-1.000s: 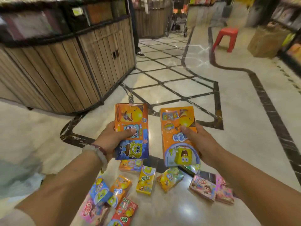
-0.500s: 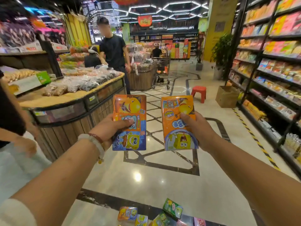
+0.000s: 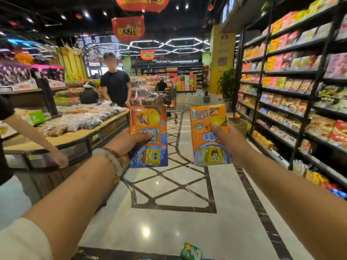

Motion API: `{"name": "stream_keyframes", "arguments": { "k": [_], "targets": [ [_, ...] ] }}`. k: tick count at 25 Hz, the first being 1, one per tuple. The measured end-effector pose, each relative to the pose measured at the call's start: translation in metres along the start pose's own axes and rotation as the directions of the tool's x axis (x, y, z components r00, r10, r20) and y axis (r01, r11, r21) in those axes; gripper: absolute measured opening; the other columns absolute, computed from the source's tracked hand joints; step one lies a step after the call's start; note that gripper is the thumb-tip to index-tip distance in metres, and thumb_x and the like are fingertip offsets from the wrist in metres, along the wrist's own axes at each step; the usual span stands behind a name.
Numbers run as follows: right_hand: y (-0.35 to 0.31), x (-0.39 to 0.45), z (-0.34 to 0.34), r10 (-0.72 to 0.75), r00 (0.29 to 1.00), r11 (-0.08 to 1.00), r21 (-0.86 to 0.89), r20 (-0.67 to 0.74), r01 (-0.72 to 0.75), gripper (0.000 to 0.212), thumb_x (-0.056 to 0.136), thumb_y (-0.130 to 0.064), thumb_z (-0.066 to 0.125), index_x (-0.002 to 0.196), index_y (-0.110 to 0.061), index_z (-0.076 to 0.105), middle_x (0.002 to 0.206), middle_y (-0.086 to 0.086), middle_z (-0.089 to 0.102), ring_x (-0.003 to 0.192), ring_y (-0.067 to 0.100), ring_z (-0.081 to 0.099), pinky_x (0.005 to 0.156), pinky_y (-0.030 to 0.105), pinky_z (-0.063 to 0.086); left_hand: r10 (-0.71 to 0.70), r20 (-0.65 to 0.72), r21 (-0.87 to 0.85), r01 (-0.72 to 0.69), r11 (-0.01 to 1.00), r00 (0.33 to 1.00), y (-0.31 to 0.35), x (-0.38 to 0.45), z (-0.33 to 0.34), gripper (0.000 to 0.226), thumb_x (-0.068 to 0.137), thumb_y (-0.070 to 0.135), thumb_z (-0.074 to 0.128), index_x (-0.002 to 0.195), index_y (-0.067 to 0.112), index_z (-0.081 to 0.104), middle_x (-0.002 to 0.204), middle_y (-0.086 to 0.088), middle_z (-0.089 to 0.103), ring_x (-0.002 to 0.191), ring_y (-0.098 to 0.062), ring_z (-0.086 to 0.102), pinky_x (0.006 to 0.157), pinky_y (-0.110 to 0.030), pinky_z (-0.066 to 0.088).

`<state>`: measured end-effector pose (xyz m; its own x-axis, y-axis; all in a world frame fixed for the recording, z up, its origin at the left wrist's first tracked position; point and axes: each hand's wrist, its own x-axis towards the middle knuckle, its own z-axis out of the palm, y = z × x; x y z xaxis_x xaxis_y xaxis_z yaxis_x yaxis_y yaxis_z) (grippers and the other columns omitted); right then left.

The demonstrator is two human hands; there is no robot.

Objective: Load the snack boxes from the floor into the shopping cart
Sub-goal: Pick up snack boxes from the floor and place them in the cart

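Note:
My left hand (image 3: 129, 142) grips an orange and blue snack box (image 3: 149, 117) with a cartoon sponge on it, thumb across its front. My right hand (image 3: 228, 141) grips an orange snack box (image 3: 203, 132) of the same kind. Both boxes are held upright at chest height, side by side with a gap between them. One green snack box (image 3: 191, 252) lies on the floor at the bottom edge of the view. A shopping cart (image 3: 170, 104) stands far down the aisle, behind the boxes.
A wooden display counter (image 3: 78, 139) with bagged goods runs along the left. A person's arm (image 3: 37, 139) reaches in at the left edge, and a person in black (image 3: 115, 87) stands behind the counter. Stocked shelves (image 3: 293, 102) line the right. Marble floor (image 3: 169, 222) lies ahead.
The view has tilted up from the floor to the aisle. The pile of boxes on the floor has dropped out of sight except one. Both hands still hold their boxes.

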<state>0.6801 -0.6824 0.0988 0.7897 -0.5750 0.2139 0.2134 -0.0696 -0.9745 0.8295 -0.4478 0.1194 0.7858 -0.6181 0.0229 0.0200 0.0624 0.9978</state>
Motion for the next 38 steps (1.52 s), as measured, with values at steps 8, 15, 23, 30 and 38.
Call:
{"name": "stream_keyframes", "arguments": {
  "k": [8,15,23,30,38],
  "targets": [
    [-0.044,-0.149,-0.032,-0.044,0.947,0.998,-0.062,-0.318,0.025,0.036,0.091,-0.036,0.060,0.123,-0.019,0.056,0.109,0.010,0.071,0.090,0.030,0.071,0.077,0.048,0.058,-0.011,0.367,0.052,-0.009,0.999,0.930,0.022,-0.062,0.041,0.044,0.075,0.016,0.069,0.117,0.012,0.058,0.106,-0.013,0.070,0.093,-0.031,0.068,0.083,-0.049,0.054],
    [-0.134,-0.343,-0.098,-0.202,0.768,0.961,-0.274,-0.608,0.035,0.078,0.067,-0.064,0.071,0.131,-0.024,0.049,0.125,0.007,0.062,0.102,0.031,0.066,0.080,0.053,0.056,0.080,0.701,-0.031,-0.082,0.996,0.709,0.055,-0.175,0.173,0.046,0.070,0.016,0.069,0.115,0.009,0.061,0.096,-0.011,0.073,0.074,-0.025,0.071,0.066,-0.046,0.059],
    [-0.214,-0.651,-0.145,-0.299,0.448,0.922,-0.376,-0.843,-0.092,0.048,0.084,-0.047,0.066,0.122,-0.020,0.056,0.116,0.007,0.067,0.100,0.028,0.067,0.085,0.050,0.055,0.155,0.936,-0.114,-0.145,0.983,0.315,0.049,-0.399,0.363,0.021,0.083,0.017,0.064,0.102,0.008,0.061,0.086,-0.003,0.073,0.073,-0.020,0.069,0.073,-0.034,0.057],
    [-0.263,-0.926,-0.144,-0.405,-0.051,0.901,-0.389,-0.913,-0.194,0.034,0.077,-0.044,0.069,0.104,-0.026,0.059,0.109,0.008,0.070,0.099,0.029,0.067,0.089,0.053,0.052,0.044,0.983,-0.047,-0.010,0.999,-0.178,0.033,-0.671,0.495,0.039,0.070,0.022,0.072,0.104,0.004,0.064,0.087,-0.012,0.073,0.075,-0.028,0.070,0.072,-0.050,0.057],
    [-0.285,-1.194,-0.075,-0.466,-0.625,0.884,-0.296,-0.626,-0.363,0.035,0.074,-0.051,0.072,0.096,-0.028,0.059,0.109,0.010,0.069,0.097,0.032,0.067,0.088,0.054,0.052,0.014,0.739,-0.025,-0.007,1.000,-0.674,0.013,-0.993,0.585,0.048,0.069,0.032,0.080,0.108,0.013,0.059,0.098,-0.012,0.072,0.079,-0.026,0.071,0.063,-0.040,0.059]
  ]
}}
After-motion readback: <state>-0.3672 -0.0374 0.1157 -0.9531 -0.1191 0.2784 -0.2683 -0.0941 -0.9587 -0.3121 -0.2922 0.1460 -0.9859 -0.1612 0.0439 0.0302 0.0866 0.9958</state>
